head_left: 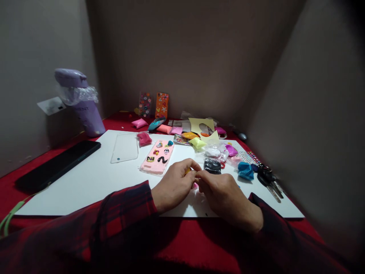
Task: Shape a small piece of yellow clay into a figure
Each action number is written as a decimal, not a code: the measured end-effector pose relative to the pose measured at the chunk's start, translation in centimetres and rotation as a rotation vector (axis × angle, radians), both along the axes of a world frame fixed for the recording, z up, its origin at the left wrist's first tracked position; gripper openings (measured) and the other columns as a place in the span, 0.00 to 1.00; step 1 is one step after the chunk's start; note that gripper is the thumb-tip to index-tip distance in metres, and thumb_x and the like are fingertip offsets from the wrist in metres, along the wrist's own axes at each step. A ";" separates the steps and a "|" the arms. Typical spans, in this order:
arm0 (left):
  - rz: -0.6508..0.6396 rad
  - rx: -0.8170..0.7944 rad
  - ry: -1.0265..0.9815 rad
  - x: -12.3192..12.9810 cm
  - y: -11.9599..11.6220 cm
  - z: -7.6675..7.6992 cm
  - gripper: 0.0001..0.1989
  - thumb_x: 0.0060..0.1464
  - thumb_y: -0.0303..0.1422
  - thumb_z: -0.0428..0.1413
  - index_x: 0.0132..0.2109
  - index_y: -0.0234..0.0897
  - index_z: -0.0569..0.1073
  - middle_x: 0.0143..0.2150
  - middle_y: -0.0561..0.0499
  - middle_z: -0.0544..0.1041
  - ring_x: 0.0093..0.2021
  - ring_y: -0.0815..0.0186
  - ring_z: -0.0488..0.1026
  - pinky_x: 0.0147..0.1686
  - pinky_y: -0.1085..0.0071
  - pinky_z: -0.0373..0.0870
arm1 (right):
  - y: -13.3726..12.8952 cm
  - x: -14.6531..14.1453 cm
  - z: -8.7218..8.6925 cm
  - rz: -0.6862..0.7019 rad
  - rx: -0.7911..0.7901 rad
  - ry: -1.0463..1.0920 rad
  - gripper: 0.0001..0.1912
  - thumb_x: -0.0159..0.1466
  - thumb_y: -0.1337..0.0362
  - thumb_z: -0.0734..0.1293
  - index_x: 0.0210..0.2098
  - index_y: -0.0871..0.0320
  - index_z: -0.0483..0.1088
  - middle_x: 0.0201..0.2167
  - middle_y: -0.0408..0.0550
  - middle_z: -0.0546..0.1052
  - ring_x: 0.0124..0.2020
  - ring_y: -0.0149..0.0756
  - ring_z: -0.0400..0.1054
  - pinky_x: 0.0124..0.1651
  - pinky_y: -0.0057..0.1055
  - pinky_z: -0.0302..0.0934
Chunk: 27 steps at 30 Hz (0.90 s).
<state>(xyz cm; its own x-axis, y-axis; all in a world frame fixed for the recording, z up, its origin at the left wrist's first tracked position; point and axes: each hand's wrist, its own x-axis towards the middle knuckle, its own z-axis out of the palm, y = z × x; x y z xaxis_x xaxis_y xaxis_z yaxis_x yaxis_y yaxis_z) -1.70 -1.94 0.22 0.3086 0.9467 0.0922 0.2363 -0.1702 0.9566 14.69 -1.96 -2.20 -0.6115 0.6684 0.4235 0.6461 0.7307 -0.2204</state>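
Note:
My left hand point(177, 185) and my right hand point(225, 192) meet fingertip to fingertip over the front part of the white board. Fingers on both are closed in a pinch. A small yellow-orange lump point(187, 172) shows inside the curl of my left fingers. Whatever lies between my right fingertips is hidden. Just under the fingers is a bit of pink point(195, 186) with clear plastic. To the left lies a pink phone case point(154, 166) decorated with small figures. A black packet point(212, 166) sits behind my right hand.
A clear phone case point(124, 147), red packet point(144, 139) and black phone point(58, 164) lie left. Right are a blue packet point(245, 171) and keys point(272, 184). Several colourful packets and a cut yellow sheet point(196, 123) lie behind. A purple bottle point(89, 117) stands at left.

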 end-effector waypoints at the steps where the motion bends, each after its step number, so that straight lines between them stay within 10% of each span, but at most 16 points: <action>1: 0.001 -0.004 -0.019 0.0 -0.1 0.0 0.07 0.53 0.28 0.48 0.34 0.35 0.70 0.27 0.54 0.69 0.27 0.74 0.65 0.28 0.78 0.61 | 0.0 0.0 0.0 0.010 0.006 0.009 0.11 0.65 0.70 0.54 0.39 0.62 0.66 0.25 0.47 0.73 0.22 0.31 0.66 0.25 0.26 0.52; 13: -0.006 -0.072 -0.347 0.2 -0.7 0.8 0.18 0.57 0.47 0.42 0.43 0.38 0.64 0.24 0.57 0.64 0.18 0.75 0.60 0.15 0.79 0.58 | 0.1 -0.3 0.4 -0.021 0.110 0.203 0.10 0.68 0.68 0.55 0.38 0.62 0.67 0.30 0.49 0.70 0.31 0.34 0.65 0.33 0.29 0.58; 27: 0.003 -0.070 -0.438 0.4 -0.3 0.5 0.08 0.56 0.32 0.46 0.43 0.36 0.64 0.26 0.57 0.64 0.19 0.79 0.58 0.18 0.81 0.58 | -0.1 -0.2 0.4 -0.032 0.113 0.210 0.10 0.68 0.67 0.56 0.39 0.60 0.69 0.34 0.50 0.71 0.34 0.34 0.67 0.37 0.30 0.62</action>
<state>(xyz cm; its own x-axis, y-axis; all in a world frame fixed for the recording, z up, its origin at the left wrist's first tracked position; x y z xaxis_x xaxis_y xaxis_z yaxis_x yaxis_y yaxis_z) -1.26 -2.25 0.68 0.2524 0.9561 0.1490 -0.1937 -0.1010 0.9759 14.52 -2.04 -1.78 -0.4816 0.6268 0.6125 0.6178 0.7385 -0.2701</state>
